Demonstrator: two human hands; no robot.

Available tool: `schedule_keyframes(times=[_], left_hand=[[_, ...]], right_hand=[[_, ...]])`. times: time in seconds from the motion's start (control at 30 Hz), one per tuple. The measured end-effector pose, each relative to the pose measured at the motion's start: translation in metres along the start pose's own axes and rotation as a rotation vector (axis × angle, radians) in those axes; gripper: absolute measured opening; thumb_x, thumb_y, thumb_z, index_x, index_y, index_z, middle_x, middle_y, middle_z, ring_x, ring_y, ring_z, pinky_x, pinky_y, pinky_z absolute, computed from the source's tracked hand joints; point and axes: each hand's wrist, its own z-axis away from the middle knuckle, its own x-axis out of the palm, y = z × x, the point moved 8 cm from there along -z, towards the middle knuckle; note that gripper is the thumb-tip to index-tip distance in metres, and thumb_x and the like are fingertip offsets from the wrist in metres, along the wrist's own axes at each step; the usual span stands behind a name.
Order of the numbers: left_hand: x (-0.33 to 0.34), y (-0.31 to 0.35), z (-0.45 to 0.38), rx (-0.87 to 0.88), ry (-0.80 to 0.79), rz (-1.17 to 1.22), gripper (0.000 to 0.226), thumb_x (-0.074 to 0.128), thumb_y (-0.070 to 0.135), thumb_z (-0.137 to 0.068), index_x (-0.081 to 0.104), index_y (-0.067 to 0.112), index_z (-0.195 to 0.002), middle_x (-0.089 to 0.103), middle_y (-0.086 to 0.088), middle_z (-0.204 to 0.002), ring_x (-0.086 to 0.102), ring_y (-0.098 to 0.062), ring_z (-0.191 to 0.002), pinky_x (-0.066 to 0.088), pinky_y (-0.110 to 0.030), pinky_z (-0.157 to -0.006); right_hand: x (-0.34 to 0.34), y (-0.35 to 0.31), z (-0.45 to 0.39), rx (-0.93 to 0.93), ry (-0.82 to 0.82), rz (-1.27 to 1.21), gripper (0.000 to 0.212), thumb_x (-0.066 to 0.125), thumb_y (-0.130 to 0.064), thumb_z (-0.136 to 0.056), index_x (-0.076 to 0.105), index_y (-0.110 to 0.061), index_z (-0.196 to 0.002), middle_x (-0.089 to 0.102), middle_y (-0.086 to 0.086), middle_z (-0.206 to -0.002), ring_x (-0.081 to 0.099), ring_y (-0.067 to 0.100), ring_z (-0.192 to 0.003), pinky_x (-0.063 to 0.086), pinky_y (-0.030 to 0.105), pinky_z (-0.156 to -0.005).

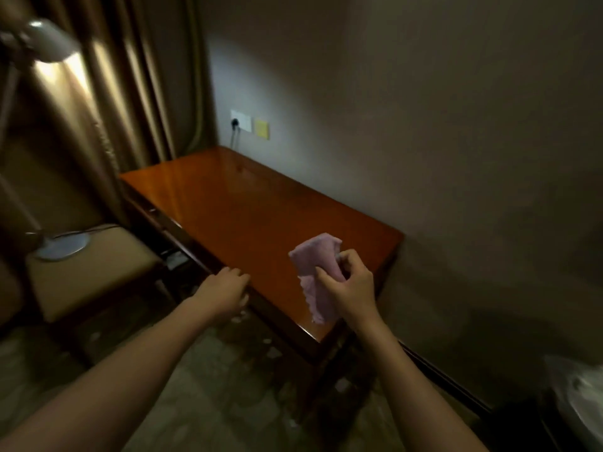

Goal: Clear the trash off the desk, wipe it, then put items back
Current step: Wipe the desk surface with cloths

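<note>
A glossy reddish-brown wooden desk stands against the wall, its top bare. My right hand grips a pink cloth just above the desk's near right corner; the cloth hangs down past the front edge. My left hand rests on the desk's front edge with its fingers curled over it.
A white desk lamp stands lit on a tan padded chair left of the desk. Brown curtains hang behind. A wall socket with a plugged cable sits above the desk's far end. A bin with a clear liner is at the lower right.
</note>
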Motion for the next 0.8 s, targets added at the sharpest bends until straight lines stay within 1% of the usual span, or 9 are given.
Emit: schedule_keyframes(times=[0.1, 0.17, 0.3, 0.4, 0.57, 0.7, 0.8], left_hand=[[0.001, -0.057, 0.002, -0.094, 0.019, 0.049, 0.041, 0.040, 0.031, -0.098, 0.041, 0.020, -0.137, 0.048, -0.002, -0.131, 0.045, -0.020, -0.116, 0.043, -0.031, -0.089], [0.002, -0.091, -0.003, -0.150, 0.029, 0.074, 0.042, 0.041, 0.031, -0.098, 0.041, 0.020, -0.138, 0.047, -0.003, -0.133, 0.044, -0.020, -0.119, 0.043, -0.032, -0.090], [0.006, -0.154, -0.030, -0.202, 0.036, 0.108, 0.043, 0.042, 0.030, -0.097, 0.042, 0.020, -0.138, 0.046, -0.003, -0.135, 0.043, -0.020, -0.121, 0.044, -0.035, -0.095], [0.007, -0.204, -0.068, -0.217, 0.049, 0.114, 0.043, 0.043, 0.029, -0.096, 0.043, 0.018, -0.138, 0.048, -0.005, -0.133, 0.046, -0.020, -0.118, 0.045, -0.035, -0.093], [-0.008, -0.286, -0.158, -0.230, 0.034, 0.158, 0.039, 0.042, 0.027, -0.097, 0.045, 0.020, -0.135, 0.049, -0.004, -0.128, 0.046, -0.019, -0.115, 0.044, -0.035, -0.095], [-0.030, -0.349, -0.211, -0.261, 0.070, 0.201, 0.034, 0.042, 0.028, -0.097, 0.050, 0.020, -0.129, 0.051, -0.002, -0.125, 0.047, -0.017, -0.112, 0.044, -0.034, -0.095], [-0.040, -0.398, -0.237, -0.304, 0.098, 0.220, 0.033, 0.043, 0.028, -0.096, 0.052, 0.019, -0.126, 0.051, -0.002, -0.123, 0.047, -0.016, -0.110, 0.045, -0.032, -0.092]], right_hand=[[0.056, -0.011, -0.026, -0.015, -0.093, 0.006, 0.020, 0.067, -0.015, -0.087, 0.050, -0.026, -0.090, 0.057, -0.012, -0.088, 0.061, -0.003, -0.079, 0.052, 0.013, -0.068], [0.089, -0.015, -0.045, -0.029, -0.129, 0.004, 0.021, 0.066, -0.015, -0.087, 0.049, -0.028, -0.088, 0.057, -0.013, -0.088, 0.060, -0.006, -0.078, 0.050, 0.010, -0.066], [0.152, -0.005, -0.093, -0.032, -0.182, 0.003, 0.019, 0.065, -0.015, -0.088, 0.050, -0.026, -0.087, 0.056, -0.012, -0.087, 0.060, -0.004, -0.078, 0.051, 0.015, -0.066], [0.203, 0.010, -0.139, -0.028, -0.206, 0.001, 0.022, 0.065, -0.014, -0.088, 0.048, -0.028, -0.084, 0.056, -0.011, -0.084, 0.059, -0.005, -0.075, 0.049, 0.015, -0.064], [0.284, 0.031, -0.242, 0.004, -0.268, 0.008, 0.026, 0.064, -0.015, -0.089, 0.046, -0.032, -0.084, 0.055, -0.013, -0.083, 0.057, -0.004, -0.074, 0.048, 0.010, -0.062], [0.334, 0.032, -0.326, 0.018, -0.269, 0.009, 0.020, 0.064, -0.017, -0.088, 0.048, -0.028, -0.083, 0.056, -0.010, -0.082, 0.057, 0.000, -0.074, 0.049, 0.015, -0.063], [0.372, 0.027, -0.375, 0.009, -0.299, 0.034, 0.017, 0.065, -0.018, -0.087, 0.050, -0.022, -0.083, 0.056, -0.006, -0.080, 0.058, 0.006, -0.074, 0.051, 0.022, -0.068]])
